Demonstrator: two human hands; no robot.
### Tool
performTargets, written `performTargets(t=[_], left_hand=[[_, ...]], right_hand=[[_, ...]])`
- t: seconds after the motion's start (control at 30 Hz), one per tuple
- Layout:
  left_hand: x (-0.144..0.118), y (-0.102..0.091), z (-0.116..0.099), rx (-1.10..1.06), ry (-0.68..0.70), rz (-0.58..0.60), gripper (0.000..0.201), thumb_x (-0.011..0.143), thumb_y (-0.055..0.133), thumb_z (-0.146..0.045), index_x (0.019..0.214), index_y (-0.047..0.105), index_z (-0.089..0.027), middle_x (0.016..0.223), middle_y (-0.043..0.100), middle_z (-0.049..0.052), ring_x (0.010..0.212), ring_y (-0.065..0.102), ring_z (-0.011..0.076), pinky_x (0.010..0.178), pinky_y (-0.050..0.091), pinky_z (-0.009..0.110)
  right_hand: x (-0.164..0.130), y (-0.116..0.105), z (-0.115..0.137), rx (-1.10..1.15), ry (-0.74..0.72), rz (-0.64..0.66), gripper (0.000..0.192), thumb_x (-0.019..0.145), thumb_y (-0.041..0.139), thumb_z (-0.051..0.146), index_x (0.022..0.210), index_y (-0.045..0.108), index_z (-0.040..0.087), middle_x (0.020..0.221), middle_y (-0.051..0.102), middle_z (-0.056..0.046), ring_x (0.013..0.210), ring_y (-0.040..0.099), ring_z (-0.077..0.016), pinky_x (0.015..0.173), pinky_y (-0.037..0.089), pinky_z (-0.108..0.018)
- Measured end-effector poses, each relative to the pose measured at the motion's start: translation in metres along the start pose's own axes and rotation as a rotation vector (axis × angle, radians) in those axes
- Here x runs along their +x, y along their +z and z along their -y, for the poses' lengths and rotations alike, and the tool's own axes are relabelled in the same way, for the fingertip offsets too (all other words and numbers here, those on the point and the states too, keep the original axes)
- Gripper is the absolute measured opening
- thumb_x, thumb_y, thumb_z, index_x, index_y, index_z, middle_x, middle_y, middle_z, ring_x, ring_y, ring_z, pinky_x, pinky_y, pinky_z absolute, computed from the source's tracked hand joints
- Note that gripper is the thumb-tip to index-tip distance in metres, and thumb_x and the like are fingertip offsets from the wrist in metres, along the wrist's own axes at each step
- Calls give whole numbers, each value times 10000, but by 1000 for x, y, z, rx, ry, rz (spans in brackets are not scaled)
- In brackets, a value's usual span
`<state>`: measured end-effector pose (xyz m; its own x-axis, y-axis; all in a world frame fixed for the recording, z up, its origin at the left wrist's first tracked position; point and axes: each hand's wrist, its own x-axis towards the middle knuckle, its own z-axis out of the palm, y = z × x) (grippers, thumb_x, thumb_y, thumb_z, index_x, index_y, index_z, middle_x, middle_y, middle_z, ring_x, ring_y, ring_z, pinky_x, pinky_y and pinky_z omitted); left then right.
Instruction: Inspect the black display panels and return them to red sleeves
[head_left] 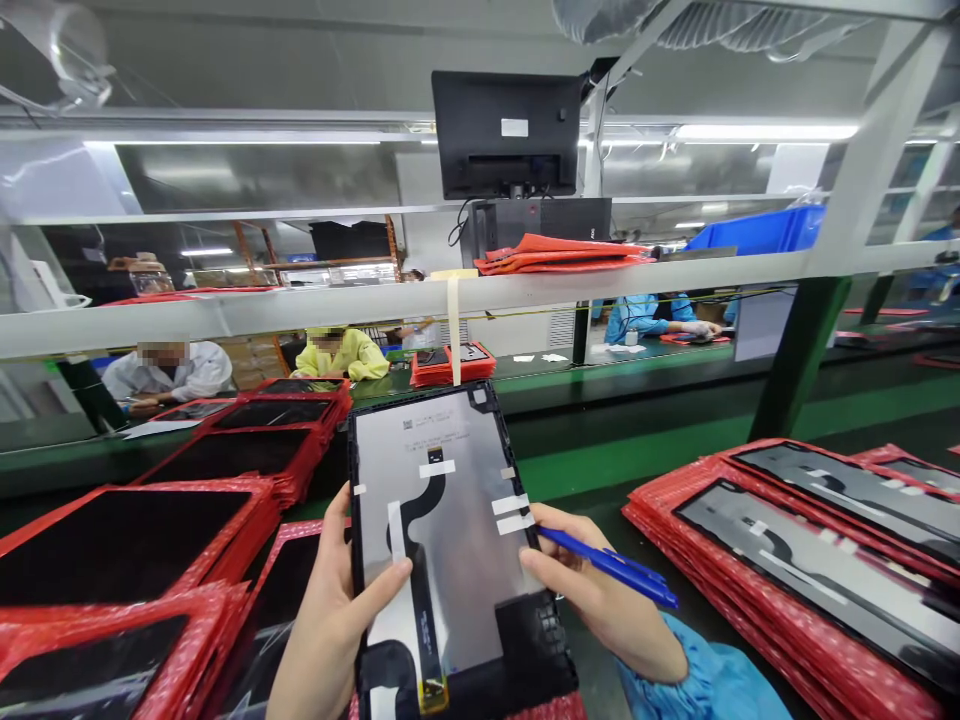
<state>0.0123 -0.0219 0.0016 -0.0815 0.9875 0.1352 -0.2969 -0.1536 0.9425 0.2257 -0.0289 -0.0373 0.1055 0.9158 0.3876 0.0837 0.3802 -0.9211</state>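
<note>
— The grey rectangular display panel (450, 520) with a black flex cable and white tape strips, where is it?
— Head view: upright before the green conveyor, held between both hands.
— The fingers?
— The left hand (330, 610) grips its left edge, thumb across the face. The right hand (592, 600) steadies the right edge, fingers pinching a blue plastic pen (611, 567).
— Around it?
— Stacks of red bubble-wrap sleeves (225, 550) on both sides.
</note>
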Motion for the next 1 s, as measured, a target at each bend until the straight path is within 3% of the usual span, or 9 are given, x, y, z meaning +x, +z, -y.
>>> performTargets(t=[0.13, 0.23, 0.3, 0.4, 0.53, 0.63, 0.7, 0.8, 1.0], left_hand=[[5, -10, 4, 47, 37, -51, 987, 559, 842, -287, 1415, 355, -361, 1256, 651, 5, 1093, 637, 229, 819, 532, 210], [5, -14, 7, 90, 67, -60, 969, 565, 841, -323, 1411, 369, -356, 1288, 630, 10, 1117, 620, 237, 816, 530, 202], [1, -12, 7, 122, 78, -48, 1004, 568, 841, -346, 1433, 333, -352, 1234, 663, 24, 1033, 661, 246, 776, 551, 228], [-6, -7, 6, 160, 105, -67, 997, 590, 826, -383, 1443, 312, -341, 1096, 728, 12, 910, 700, 218, 757, 550, 220], [-11, -4, 7, 150, 126, -67, 971, 598, 822, -383, 1433, 332, -312, 964, 763, 7, 816, 716, 191, 736, 543, 196], [-8, -3, 8, 64, 108, -57, 997, 580, 837, -329, 1437, 327, -318, 1001, 758, 12, 839, 722, 204, 730, 552, 205], [-4, -4, 7, 1, 99, -61, 982, 570, 842, -281, 1424, 357, -313, 1039, 751, 18, 853, 723, 209, 695, 556, 196], [1, -6, 6, -80, 67, -35, 876, 586, 828, -255, 1373, 444, -272, 1072, 741, 40, 899, 714, 224, 682, 559, 202], [7, -21, 13, -7, 34, 12, 485, 694, 763, -355, 1131, 628, -192, 921, 768, 55, 847, 720, 251, 701, 581, 289]], right_hand=[[-2, 4, 10, 71, 68, 210, 170, 733, 692, 315, 865, 705, 208, 644, 469, 36, 598, 437, -132, 573, 412, -266], [-6, 6, 13, 25, 117, 68, 262, 750, 684, 390, 951, 696, 224, 752, 570, 0, 707, 530, -179, 655, 454, -288], [-7, 8, 13, -60, 85, -45, 222, 802, 619, 431, 845, 682, 222, 740, 557, -3, 724, 528, -186, 658, 445, -281], [-6, 12, 16, -165, 11, 6, 324, 877, 515, 403, 614, 503, 213, 581, 372, 50, 555, 371, -127, 515, 335, -245], [-2, 15, 19, -167, 25, 13, 355, 861, 535, 370, 576, 386, 219, 557, 247, 76, 522, 250, -107, 475, 263, -236], [-4, 11, 15, -122, 46, -44, 301, 800, 624, 441, 613, 569, 212, 568, 431, 47, 551, 416, -133, 532, 390, -249], [-8, 7, 9, -66, 42, -121, 273, 753, 679, 487, 733, 701, 216, 720, 620, -16, 679, 558, -189, 622, 468, -287], [-13, 3, -1, 30, 73, -179, 332, 719, 721, 516, 863, 761, 219, 897, 710, -76, 818, 629, -251, 692, 514, -337], [1, 7, -2, 254, 159, 9, 358, 791, 684, 482, 1005, 749, 202, 880, 759, -79, 928, 679, -298, 848, 529, -435]])
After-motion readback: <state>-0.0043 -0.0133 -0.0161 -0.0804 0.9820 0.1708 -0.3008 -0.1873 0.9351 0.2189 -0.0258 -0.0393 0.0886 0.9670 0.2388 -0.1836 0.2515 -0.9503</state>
